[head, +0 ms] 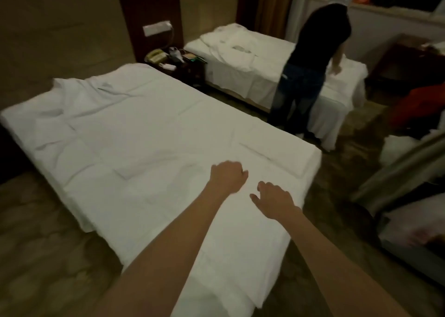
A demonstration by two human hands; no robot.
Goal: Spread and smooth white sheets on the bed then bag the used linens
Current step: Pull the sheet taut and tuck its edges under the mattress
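The white cotton sheet [149,128] lay spread over the near bed directly under your two outstretched arms, its creased and rumpled end far ahead and to the left of your hands, its near edge draping over the foot of the mattress below your forearms. Your left hand [227,175] was curled into a loose fist with the knuckles up, just above or on the sheet; whether any cloth was pinched inside it could not be told. Your right hand [274,199] sat just beside it, to the right and slightly nearer you, palm down with the fingers loosely bent and partly spread, holding nothing. A long raised fold in the sheet [272,157] ran just beyond your right hand towards the bed's right corner.

Past that corner, well to the right and ahead of your hands, a second person in a dark top and blue jeans [310,71] stood with their back to you, bending to the other white-sheeted bed [243,59]. Between the two beds, far ahead of your left hand, stood a dark wooden nightstand [183,68] with a pale telephone [156,56] and small clutter on it. A red fabric heap [419,104] lay far off to the right of your right hand, and patterned brown carpet [43,232] covered the floor on both sides of your arms.
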